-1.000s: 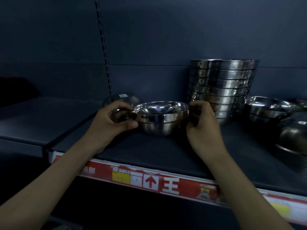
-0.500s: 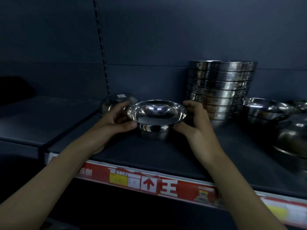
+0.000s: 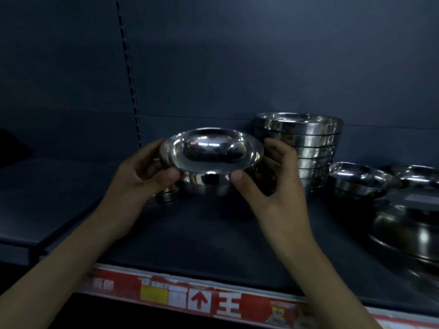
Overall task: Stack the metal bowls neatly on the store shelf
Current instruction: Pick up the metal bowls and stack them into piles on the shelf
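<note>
A shiny metal bowl (image 3: 211, 150) is lifted and tilted toward me, held between both hands above the dark shelf (image 3: 213, 236). My left hand (image 3: 140, 179) grips its left rim with thumb in front. My right hand (image 3: 273, 184) grips the right rim, thumb under the front edge. Right under it stands another metal bowl (image 3: 206, 184), partly hidden. A tall stack of metal bowls (image 3: 306, 148) stands just behind my right hand.
Two loose bowls (image 3: 356, 179) (image 3: 418, 176) sit right of the stack, and a large overturned bowl (image 3: 408, 224) lies at the far right. A bowl's edge (image 3: 166, 194) shows below my left hand. The red price strip (image 3: 202, 302) marks the shelf's front edge.
Both hands have lifted the top bowl off the one beneath and tilted its opening toward me. The view has dropped closer to the shelf.
</note>
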